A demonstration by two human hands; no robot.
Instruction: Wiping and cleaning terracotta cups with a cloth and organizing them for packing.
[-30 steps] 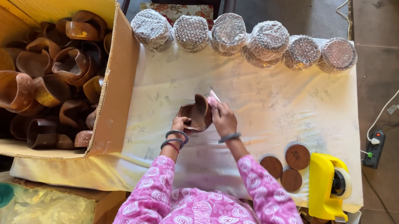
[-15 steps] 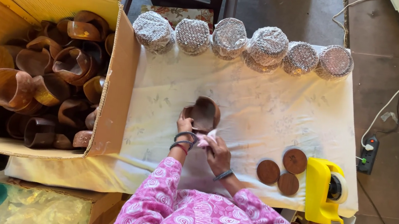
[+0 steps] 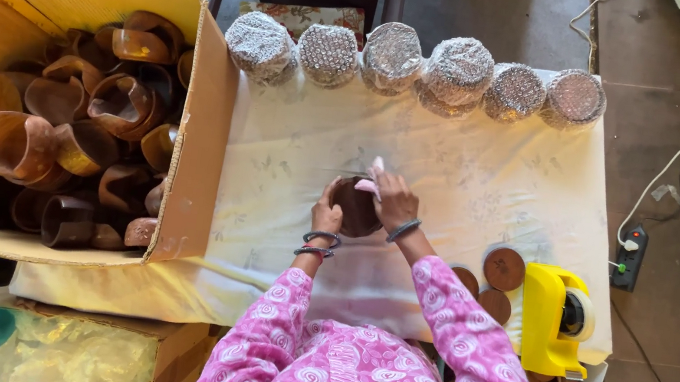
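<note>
Cup in hand: dark brown clay cup (image 3: 353,208), mid-worktop, on the white cloth (image 3: 482,175), gripped from both sides.
Left hand (image 3: 326,214): curled against the cup's left side, steadying it.
Right hand (image 3: 392,198): fingers closed over the cup's top right, pressing a small pink cloth (image 3: 370,184) against it; looks like wiping, though the contact point is partly hidden.
Done so far: six bubble-wrapped bundles (image 3: 392,60) in a row along the far edge of the worktop, touching one another; judged to be finished cups.
Left to do: open cardboard box (image 3: 204,147) at left, heaped with bare brown cups (image 3: 60,119), a good many, so I'd put the work early on.
Near right: three round brown lids (image 3: 504,268) just beside the right forearm; yellow tape dispenser (image 3: 552,320) at the worktop's right edge, untouched.
</note>
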